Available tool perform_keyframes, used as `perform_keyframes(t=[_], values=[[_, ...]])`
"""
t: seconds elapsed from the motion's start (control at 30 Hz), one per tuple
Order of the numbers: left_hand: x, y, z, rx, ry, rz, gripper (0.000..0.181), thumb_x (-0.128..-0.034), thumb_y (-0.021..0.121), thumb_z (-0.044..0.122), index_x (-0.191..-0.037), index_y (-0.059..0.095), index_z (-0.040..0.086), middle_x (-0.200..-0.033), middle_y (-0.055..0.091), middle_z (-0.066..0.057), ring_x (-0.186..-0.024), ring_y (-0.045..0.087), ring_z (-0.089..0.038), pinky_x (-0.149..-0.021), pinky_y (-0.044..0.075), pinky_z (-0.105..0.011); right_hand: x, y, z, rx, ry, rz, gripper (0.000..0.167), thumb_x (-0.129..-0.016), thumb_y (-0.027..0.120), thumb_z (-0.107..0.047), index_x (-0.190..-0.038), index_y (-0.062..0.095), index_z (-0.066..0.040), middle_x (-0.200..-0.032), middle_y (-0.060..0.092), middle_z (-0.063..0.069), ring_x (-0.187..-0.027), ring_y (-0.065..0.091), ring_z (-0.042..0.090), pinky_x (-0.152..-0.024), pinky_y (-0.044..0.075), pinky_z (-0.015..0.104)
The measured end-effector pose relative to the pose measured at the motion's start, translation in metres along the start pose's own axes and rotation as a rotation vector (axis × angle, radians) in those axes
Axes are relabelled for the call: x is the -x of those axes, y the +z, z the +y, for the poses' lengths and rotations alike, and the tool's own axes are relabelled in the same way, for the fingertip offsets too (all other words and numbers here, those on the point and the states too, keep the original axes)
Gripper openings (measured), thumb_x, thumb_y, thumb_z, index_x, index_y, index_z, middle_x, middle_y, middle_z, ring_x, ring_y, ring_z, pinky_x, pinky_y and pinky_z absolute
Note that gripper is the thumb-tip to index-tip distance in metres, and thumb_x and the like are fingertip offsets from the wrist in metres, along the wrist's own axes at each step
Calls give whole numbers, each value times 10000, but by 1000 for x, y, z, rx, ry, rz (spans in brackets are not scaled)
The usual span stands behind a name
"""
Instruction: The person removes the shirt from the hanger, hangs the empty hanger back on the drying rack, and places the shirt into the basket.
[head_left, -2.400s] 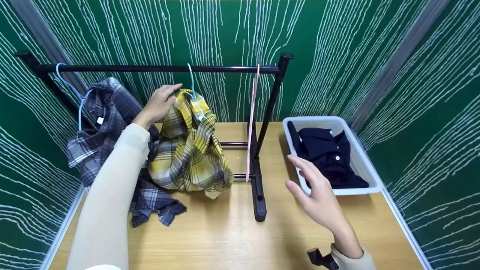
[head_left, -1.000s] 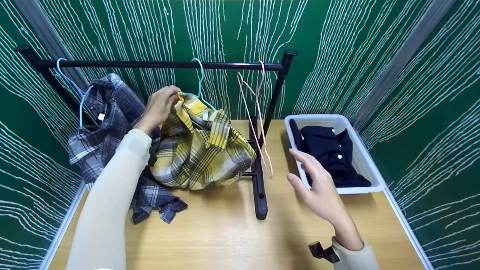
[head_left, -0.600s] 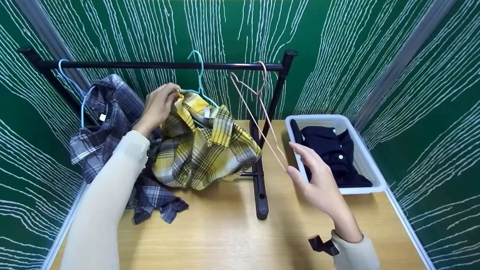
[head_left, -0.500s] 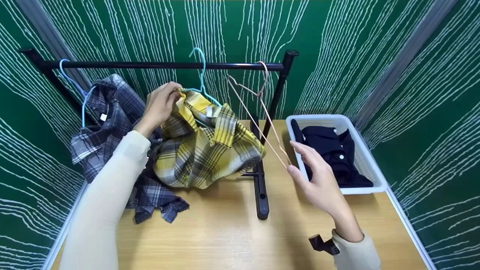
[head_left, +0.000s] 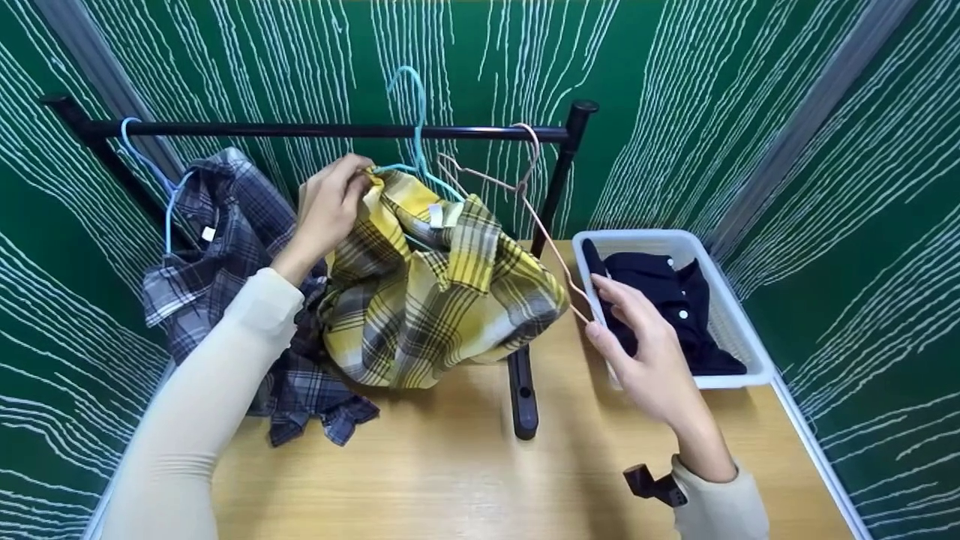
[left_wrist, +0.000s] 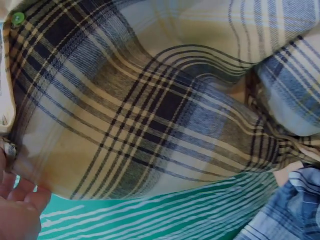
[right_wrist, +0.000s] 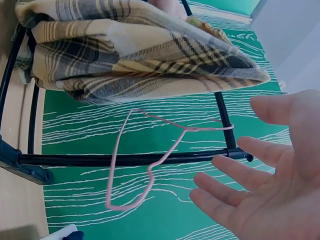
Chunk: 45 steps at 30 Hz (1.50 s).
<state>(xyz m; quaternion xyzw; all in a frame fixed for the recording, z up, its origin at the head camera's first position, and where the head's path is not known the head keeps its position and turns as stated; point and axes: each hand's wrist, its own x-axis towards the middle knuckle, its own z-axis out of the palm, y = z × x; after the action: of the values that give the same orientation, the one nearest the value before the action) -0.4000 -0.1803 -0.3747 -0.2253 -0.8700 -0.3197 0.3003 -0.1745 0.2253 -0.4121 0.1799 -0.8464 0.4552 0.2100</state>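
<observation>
My left hand point(head_left: 330, 202) pinches a yellow plaid shirt point(head_left: 450, 307) at the collar end, beside one arm of the light-blue hanger point(head_left: 421, 112) inside it. That hanger's hook stands raised above the black rail point(head_left: 285, 130); whether it still touches the rail is unclear. At the right end of the rail a bare pink hanger point(head_left: 551, 238) hangs, turned outward. My right hand point(head_left: 649, 360) is spread beside the pink hanger's lower corner; in the right wrist view its extended fingers point(right_wrist: 240, 172) hold nothing. The shirt covers part of the pink hanger in the head view.
A dark plaid shirt point(head_left: 240, 225) hangs from a blue hanger at the rail's left end, its tail on the wooden table point(head_left: 465, 465). Right of the rack, a white basket point(head_left: 637, 237) holds a navy garment point(head_left: 645, 281) with white buttons. Green walls enclose the table.
My left hand has taken hold of the yellow shirt and raised it rightward, lifting the hanger's hook above the rail. The pink hanger has swung outward toward my right hand, which has barely moved.
</observation>
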Motion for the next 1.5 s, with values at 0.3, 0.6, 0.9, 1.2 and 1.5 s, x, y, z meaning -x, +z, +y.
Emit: perform_keyframes(t=[0.3, 0.6, 0.9, 1.2, 1.5], values=[[6, -3, 23, -4, -20, 27, 144, -1081, 625, 225, -1164, 721, 157, -1109, 754, -43, -989, 708, -259, -838, 535, -503, -7, -13, -4, -57, 78, 19, 432, -1136, 441, -140, -1548, 564, -178, -1512, 603, 37, -1389, 554, 194, -1142, 366, 191], [34, -7, 21, -65, -22, -4, 132, -1071, 638, 214, -1150, 722, 150, -1068, 756, -69, -907, 706, -299, -747, 541, -515, -19, -4, -4, -75, 48, 5, 425, -1109, 533, -105, -1528, 580, -153, -1505, 601, 3, -1372, 584, 222, -1121, 439, 209], [62, 0, 25, -97, -9, -57, 110, -1061, 660, 204, -1140, 722, 159, -1052, 752, -56, -862, 699, -305, -703, 527, -518, -32, 22, 8, 51, -112, 53, 424, -1029, 679, -83, -1450, 638, -63, -1355, 683, 96, -1230, 633, 240, -1097, 424, 238], [82, 8, 26, -125, -31, -95, 96, -1047, 681, 240, -1118, 724, 193, -986, 748, -23, -817, 703, -319, -705, 524, -546, -36, 50, 20, 101, -89, 52, 357, -1025, 709, -127, -1377, 693, -66, -1309, 721, 84, -1246, 651, 204, -1089, 476, 356], [91, 9, 27, -127, -72, -143, 128, -1033, 702, 287, -1133, 748, 221, -1017, 770, -15, -846, 726, -324, -689, 530, -559, -39, 66, 33, 131, -96, 140, 272, -970, 800, -168, -1222, 780, -69, -1163, 788, 79, -1091, 739, 244, -965, 524, 309]])
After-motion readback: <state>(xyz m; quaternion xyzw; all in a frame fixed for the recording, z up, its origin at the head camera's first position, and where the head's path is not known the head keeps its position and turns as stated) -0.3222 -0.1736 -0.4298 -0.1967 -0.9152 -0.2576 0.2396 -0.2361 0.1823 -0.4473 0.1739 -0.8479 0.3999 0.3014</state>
